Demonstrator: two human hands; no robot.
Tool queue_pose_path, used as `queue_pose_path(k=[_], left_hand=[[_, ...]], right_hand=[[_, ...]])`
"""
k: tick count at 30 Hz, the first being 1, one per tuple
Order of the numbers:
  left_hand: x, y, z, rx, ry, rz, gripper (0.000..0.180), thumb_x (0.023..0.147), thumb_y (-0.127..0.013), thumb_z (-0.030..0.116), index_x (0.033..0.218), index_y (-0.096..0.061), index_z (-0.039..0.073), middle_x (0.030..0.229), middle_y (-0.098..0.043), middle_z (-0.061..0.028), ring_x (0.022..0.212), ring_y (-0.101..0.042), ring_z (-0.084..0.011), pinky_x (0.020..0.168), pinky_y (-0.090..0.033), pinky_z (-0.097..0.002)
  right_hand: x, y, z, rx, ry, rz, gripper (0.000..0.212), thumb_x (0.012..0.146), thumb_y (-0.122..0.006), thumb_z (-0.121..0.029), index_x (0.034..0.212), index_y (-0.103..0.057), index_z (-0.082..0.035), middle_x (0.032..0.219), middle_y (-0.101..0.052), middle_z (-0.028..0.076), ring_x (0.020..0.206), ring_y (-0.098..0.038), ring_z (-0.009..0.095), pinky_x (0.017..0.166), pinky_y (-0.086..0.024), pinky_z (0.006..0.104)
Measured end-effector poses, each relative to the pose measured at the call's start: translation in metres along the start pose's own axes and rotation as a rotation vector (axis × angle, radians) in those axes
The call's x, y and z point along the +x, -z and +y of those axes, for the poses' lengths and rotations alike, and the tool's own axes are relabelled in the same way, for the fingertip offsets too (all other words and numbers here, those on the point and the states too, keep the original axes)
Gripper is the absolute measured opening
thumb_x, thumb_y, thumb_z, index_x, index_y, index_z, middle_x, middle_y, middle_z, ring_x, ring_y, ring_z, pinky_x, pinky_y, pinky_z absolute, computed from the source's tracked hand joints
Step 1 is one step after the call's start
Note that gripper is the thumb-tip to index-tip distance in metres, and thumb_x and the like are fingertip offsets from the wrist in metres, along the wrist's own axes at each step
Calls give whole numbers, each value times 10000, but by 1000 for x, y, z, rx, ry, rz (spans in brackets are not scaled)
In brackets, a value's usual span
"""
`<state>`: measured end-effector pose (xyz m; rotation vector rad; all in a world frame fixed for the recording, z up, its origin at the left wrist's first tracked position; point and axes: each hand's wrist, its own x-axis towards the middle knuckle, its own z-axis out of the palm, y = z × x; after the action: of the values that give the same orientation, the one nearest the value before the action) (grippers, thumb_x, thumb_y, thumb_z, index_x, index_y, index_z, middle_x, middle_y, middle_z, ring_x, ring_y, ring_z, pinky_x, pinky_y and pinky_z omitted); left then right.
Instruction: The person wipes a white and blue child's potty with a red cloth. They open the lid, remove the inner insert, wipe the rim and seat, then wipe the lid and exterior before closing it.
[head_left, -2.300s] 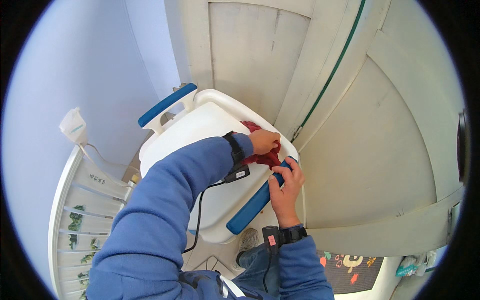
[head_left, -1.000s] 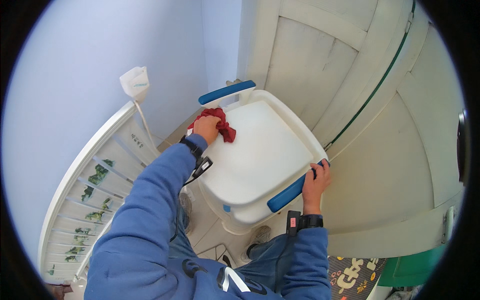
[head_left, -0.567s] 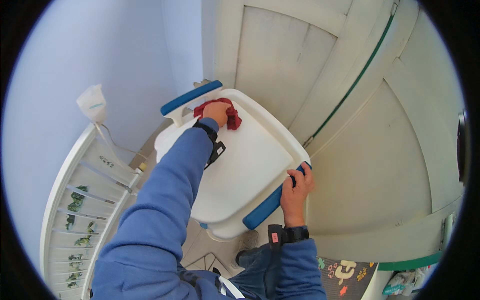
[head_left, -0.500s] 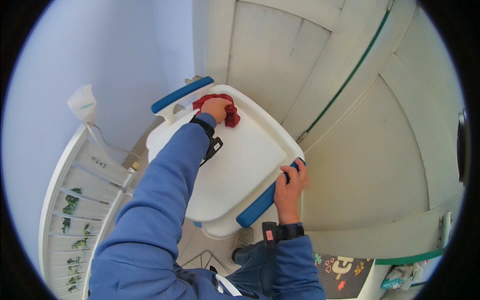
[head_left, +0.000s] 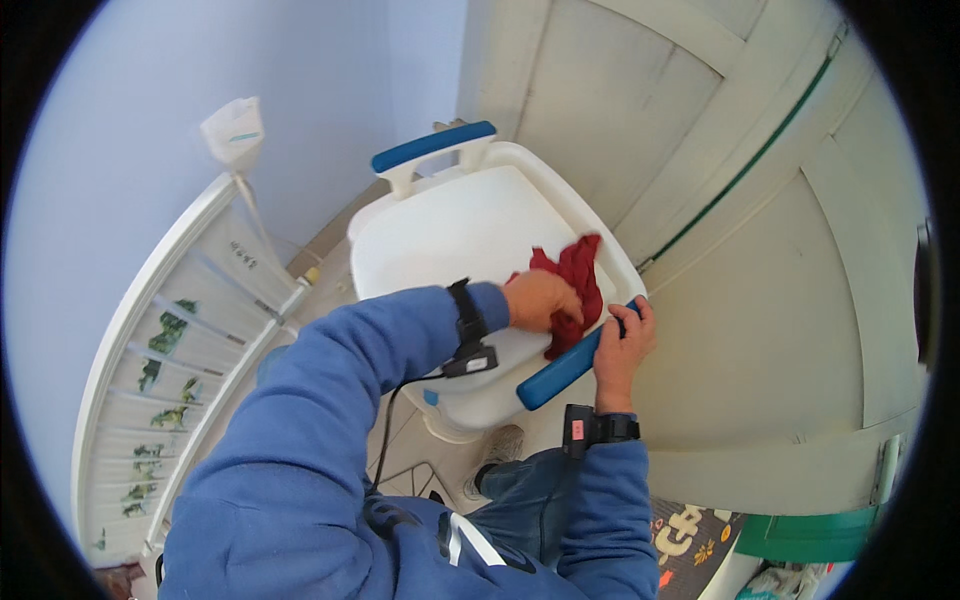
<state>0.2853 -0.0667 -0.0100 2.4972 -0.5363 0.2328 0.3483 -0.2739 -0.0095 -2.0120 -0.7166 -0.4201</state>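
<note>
A white plastic chair (head_left: 440, 236) with blue-padded armrests stands in front of me. My left hand (head_left: 542, 301) is closed on a crumpled red cloth (head_left: 581, 268) and presses it against the right side of the seat, beside the near armrest. Part of the cloth is covered by the hand. My right hand (head_left: 625, 345) grips the far end of the right blue armrest (head_left: 556, 376), its fingers curled over the pad. The left blue armrest (head_left: 433, 147) has no hand on it. Both wrists wear black straps with small boxes.
A white slatted rack (head_left: 165, 340) with green leaf pictures stands at the left, a white pouch-like thing (head_left: 235, 130) above its end. Cream panelled doors (head_left: 740, 330) rise close on the right. A dark patterned mat (head_left: 690, 540) lies at lower right.
My left hand has brought the red cloth from beside the left armrest across the seat to the right armrest. My right hand still grips that armrest. The view has shifted slightly.
</note>
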Motion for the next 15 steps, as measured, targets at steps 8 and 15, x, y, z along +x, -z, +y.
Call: queue_pose_path(k=[8, 15], left_hand=[[-159, 19, 61, 84, 167, 169, 487, 648, -689, -24, 1111, -734, 124, 1194, -693, -131, 1192, -611, -324, 970, -507, -438], [-198, 47, 43, 126, 350, 433, 559, 678, -799, 142, 1227, -695, 153, 1488, -480, -222, 1295, -523, -392, 1032, -462, -450]], right_hand=[[-2, -2, 21, 8, 50, -47, 236, 919, -594, -144, 1113, -718, -89, 1445, -496, 203, 1304, -468, 377, 1112, -313, 462], [-7, 30, -57, -515, 231, -205, 580, 843, -732, -200, 1388, -555, -110, 1553, -336, 267, 1387, -319, 513, 1157, -269, 566]])
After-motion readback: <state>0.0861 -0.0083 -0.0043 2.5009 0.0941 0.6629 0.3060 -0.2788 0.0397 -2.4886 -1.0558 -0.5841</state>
